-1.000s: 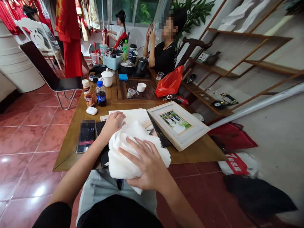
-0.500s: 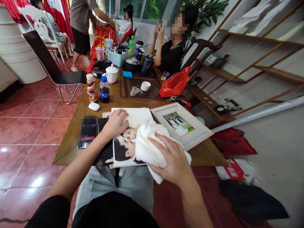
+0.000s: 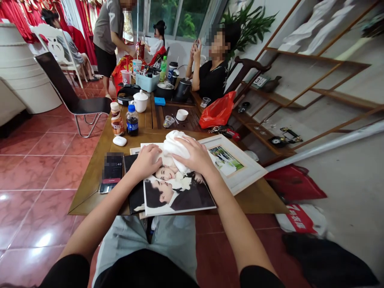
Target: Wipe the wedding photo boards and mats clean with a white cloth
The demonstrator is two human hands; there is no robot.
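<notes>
My right hand (image 3: 192, 156) presses a wad of soft white cloth (image 3: 175, 147) against the top of a large wedding portrait print (image 3: 177, 192), which lies on the wooden table (image 3: 90, 192). My left hand (image 3: 146, 162) rests flat on the print's upper left part, holding nothing. Beneath the print's left side is a dark album or board (image 3: 135, 196). A white-matted framed wedding photo (image 3: 231, 164) sits just right of my right hand, partly under the print. Left of my left hand lies a phone (image 3: 112, 172).
Bottles (image 3: 132, 121), a white lidded cup (image 3: 140, 101), a white earbud case (image 3: 120, 141) and a red plastic bag (image 3: 217, 110) stand further along the table. A seated person (image 3: 211, 76) holds up both hands beyond it. Another person (image 3: 108, 40) stands at the far end.
My right hand has carried the white cloth up the print, away from me, uncovering the portrait. My left hand has barely moved. The standing person has shifted slightly at the far end.
</notes>
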